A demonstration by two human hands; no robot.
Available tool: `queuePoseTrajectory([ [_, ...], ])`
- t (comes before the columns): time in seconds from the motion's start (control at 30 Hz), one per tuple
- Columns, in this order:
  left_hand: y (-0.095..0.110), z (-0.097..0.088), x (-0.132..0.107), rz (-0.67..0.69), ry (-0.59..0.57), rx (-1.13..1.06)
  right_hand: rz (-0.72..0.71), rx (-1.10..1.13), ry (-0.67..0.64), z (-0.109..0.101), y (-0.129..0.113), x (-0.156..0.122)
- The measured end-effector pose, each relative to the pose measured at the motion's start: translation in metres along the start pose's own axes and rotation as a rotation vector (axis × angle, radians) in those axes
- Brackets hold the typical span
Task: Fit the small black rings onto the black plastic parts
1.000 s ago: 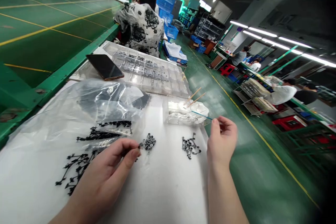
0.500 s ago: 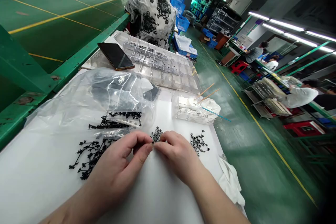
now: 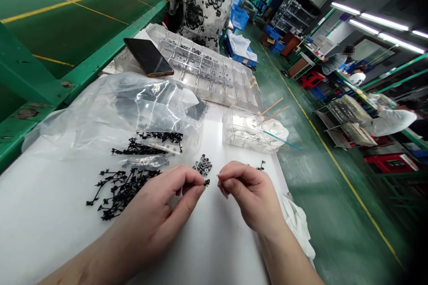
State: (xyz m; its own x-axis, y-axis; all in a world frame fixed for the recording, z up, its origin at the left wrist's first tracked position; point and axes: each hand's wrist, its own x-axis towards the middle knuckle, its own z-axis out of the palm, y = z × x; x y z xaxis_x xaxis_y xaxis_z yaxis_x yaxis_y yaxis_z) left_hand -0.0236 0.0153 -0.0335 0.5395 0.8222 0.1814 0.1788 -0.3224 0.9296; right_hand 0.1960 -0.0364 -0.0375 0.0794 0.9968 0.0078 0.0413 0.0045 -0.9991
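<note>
Between thumb and forefinger my left hand (image 3: 167,207) pinches a small black plastic part (image 3: 207,182), whose tip sticks out past the fingertips. My right hand (image 3: 252,196) is a short way to the right, thumb and fingers pinched together; whatever they hold, if anything, is too small to make out. Just beyond both hands lies a little pile of small round dark rings (image 3: 203,165) with pale centres. To the left of my left hand spread black branched plastic parts (image 3: 125,193). Several more black pieces (image 3: 261,165) lie mostly hidden behind my right hand.
A clear plastic bag (image 3: 100,107) covers the table's left side. Behind it are a phone (image 3: 149,57) and a compartment tray (image 3: 214,84) holding small parts. A clear box (image 3: 234,131) contains white cloth and thin sticks. Another person (image 3: 200,4) sits beyond the tray.
My hands have parted: the right has moved away to the right, over the black pieces there. A black part now shows at my left fingertips. The view has shifted slightly.
</note>
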Motion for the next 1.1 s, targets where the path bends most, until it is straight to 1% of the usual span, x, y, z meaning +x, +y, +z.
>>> queuePoseTrajectory([
  [0.07, -0.001, 0.001, 0.000, 0.012, -0.011, 0.010, 0.045, 0.193, -0.047, 0.000, 0.001, -0.001],
  [0.13, -0.001, 0.002, 0.000, 0.011, -0.024, 0.011, 0.089, 0.307, -0.086, 0.000, 0.001, -0.001],
  [0.27, -0.001, 0.002, 0.000, 0.006, -0.053, 0.011, 0.152, 0.349, -0.114, 0.001, -0.005, -0.003],
  [0.33, -0.001, 0.002, 0.000, 0.013, -0.060, 0.017, 0.101, 0.314, -0.088, 0.003, -0.008, -0.005],
  [0.47, -0.001, 0.003, -0.001, 0.029, -0.070, 0.040, -0.088, 0.129, -0.012, 0.006, -0.010, -0.008],
  [0.6, -0.002, 0.004, -0.001, 0.041, -0.078, 0.058, -0.149, -0.042, 0.002, 0.008, -0.009, -0.009],
  [0.73, -0.003, 0.004, -0.002, 0.045, -0.089, 0.057, -0.236, -0.156, 0.013, 0.010, -0.010, -0.008],
  [0.9, -0.004, 0.004, -0.003, 0.055, -0.108, 0.043, -0.291, -0.216, 0.027, 0.013, -0.010, -0.005],
  [1.1, -0.004, 0.004, -0.003, 0.052, -0.132, 0.042, -0.285, -0.218, 0.009, 0.013, -0.007, -0.004],
])
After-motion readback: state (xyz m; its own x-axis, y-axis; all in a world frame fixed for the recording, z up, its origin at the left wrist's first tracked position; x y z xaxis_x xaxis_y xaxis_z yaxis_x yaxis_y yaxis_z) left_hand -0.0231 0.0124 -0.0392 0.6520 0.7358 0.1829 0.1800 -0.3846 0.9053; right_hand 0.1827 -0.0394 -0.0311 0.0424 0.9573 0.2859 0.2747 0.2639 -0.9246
